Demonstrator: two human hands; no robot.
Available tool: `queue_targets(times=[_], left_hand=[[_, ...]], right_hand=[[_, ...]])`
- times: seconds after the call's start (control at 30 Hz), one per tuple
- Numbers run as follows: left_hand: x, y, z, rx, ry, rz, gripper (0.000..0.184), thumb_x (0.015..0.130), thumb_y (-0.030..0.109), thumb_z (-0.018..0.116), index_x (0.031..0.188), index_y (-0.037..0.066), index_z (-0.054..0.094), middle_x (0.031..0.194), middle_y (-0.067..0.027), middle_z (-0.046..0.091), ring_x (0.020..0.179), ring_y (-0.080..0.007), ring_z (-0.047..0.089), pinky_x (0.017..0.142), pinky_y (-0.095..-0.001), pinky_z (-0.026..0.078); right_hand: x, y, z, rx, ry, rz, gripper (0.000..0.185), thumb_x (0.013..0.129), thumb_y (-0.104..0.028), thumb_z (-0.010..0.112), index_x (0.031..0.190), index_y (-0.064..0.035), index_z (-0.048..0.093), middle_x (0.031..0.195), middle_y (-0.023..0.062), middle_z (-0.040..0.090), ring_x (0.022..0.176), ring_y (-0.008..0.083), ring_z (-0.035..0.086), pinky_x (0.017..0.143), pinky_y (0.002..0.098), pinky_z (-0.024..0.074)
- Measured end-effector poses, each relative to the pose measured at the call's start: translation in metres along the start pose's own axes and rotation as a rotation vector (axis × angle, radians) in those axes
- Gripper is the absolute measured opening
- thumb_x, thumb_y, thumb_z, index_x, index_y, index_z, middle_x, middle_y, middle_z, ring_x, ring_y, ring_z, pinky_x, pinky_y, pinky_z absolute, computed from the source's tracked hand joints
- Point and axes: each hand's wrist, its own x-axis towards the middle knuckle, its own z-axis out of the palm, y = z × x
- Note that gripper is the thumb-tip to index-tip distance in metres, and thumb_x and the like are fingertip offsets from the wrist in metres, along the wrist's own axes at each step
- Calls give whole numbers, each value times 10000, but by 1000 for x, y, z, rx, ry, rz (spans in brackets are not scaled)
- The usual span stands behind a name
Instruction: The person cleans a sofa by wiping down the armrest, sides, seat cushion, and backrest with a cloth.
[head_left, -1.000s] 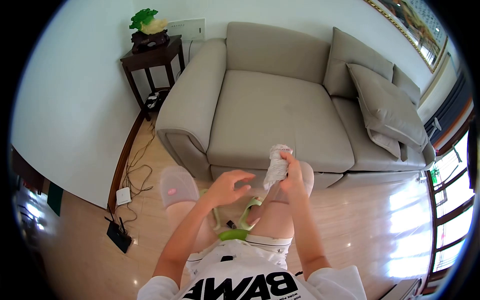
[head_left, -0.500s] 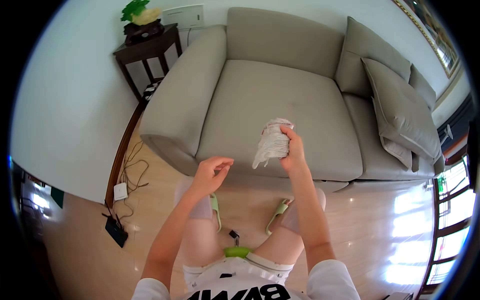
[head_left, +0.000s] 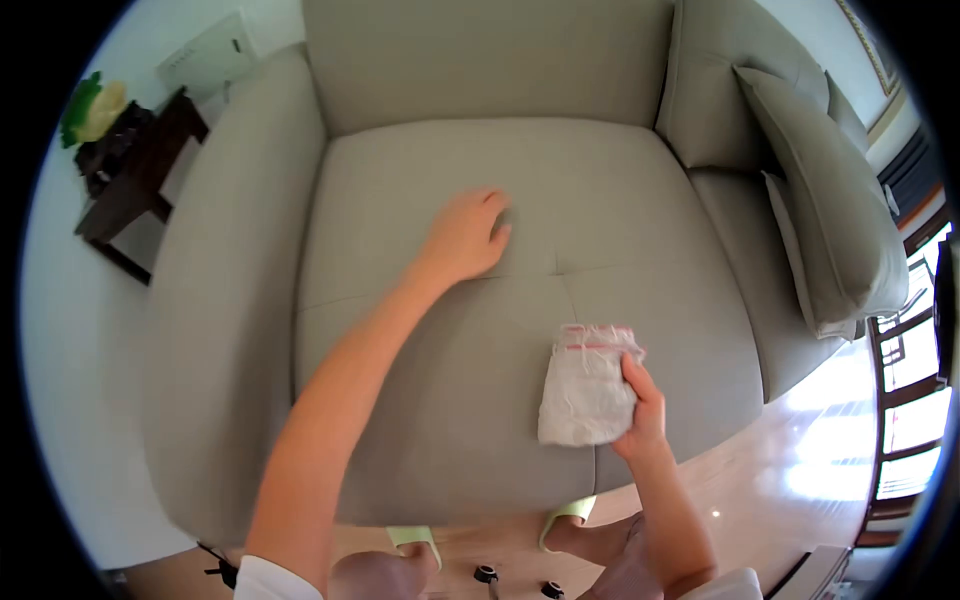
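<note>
My right hand (head_left: 643,412) grips a folded white cloth (head_left: 588,395) with red stripes along its upper edge. The cloth is held above the front part of the grey sofa seat (head_left: 430,400). My left hand (head_left: 470,235) is stretched out over the middle of the seat. Its fingers are bent, with the thumb apart from them, and I see nothing in it. Whether the left fingertips touch the seat I cannot tell.
Cushions (head_left: 820,200) lean at the sofa's right side. The left armrest (head_left: 235,260) stands beside a dark small table (head_left: 145,190) with a green and yellow ornament (head_left: 95,112). Green slippers (head_left: 415,540) are on the floor below.
My view has moved closer over the sofa. My left hand has reached forward over the seat. The cloth, which hung loose and crumpled, now looks flatter and squarer in my right hand.
</note>
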Motion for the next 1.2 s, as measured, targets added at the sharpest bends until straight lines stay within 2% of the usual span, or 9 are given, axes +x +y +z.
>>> queue_targets(times=[0.07,0.17,0.27,0.5,0.67,0.77,0.87,1.07,1.2], left_hand=[[36,-17,27,57,7,65,425,981,266,599,1351,56,602,1452,-161,552,1332,-368,516,1131,-525,382],[61,-35,41,123,-34,78,466,1030,352,514,1428,114,559,1533,-153,476,1428,-358,422,1195,-582,259],[81,-56,34,188,-98,-19,517,1055,428,432,1508,186,488,1599,-150,396,1501,-356,317,1230,-601,165],[85,-52,36,387,-59,-127,598,1037,511,407,1577,252,392,1642,-151,326,1524,-401,251,1238,-604,136],[88,-49,26,336,-121,-183,649,1018,484,454,1581,171,369,1645,-153,315,1525,-402,243,1243,-593,128],[93,-47,26,309,-167,-213,664,1010,447,474,1581,129,356,1655,-148,291,1532,-396,218,1245,-590,115],[97,-41,23,292,-213,-242,673,995,421,487,1583,126,347,1665,-144,267,1540,-388,194,1248,-587,102],[100,-38,19,266,-238,-274,703,936,356,511,1582,132,349,1665,-135,267,1542,-376,193,1250,-581,86],[98,-42,26,257,-239,-286,716,906,309,502,1583,134,350,1666,-136,267,1544,-369,191,1251,-580,76]], right_hand=[[7,-10,-6,-60,39,-4,302,1024,-218,596,1269,-42,597,1084,77,677,921,168,663,810,322,552],[28,8,-28,-464,93,-316,240,983,-131,649,1197,-26,627,986,68,686,833,121,638,743,276,526],[19,23,-27,-1156,83,-677,197,924,-66,690,1108,-10,646,857,54,669,720,95,584,651,247,487],[23,39,-29,-1091,333,-810,194,884,-57,678,1063,5,634,803,85,637,663,145,555,602,271,469],[23,78,-48,-1162,539,-1015,195,892,-83,662,1043,27,605,847,132,624,681,235,572,602,345,477],[21,73,-40,-1345,564,-943,262,841,-116,695,1076,-27,621,865,161,629,684,350,621,591,405,512],[15,74,-44,-1382,501,-668,293,826,-172,694,1077,-53,601,901,167,606,740,396,627,592,460,517],[18,65,-38,-1438,415,-601,318,825,-217,664,1090,-67,571,934,171,592,774,423,622,614,507,527],[12,49,-24,-1384,412,-376,270,852,-190,618,1070,-37,570,940,188,585,792,418,621,649,506,512]])
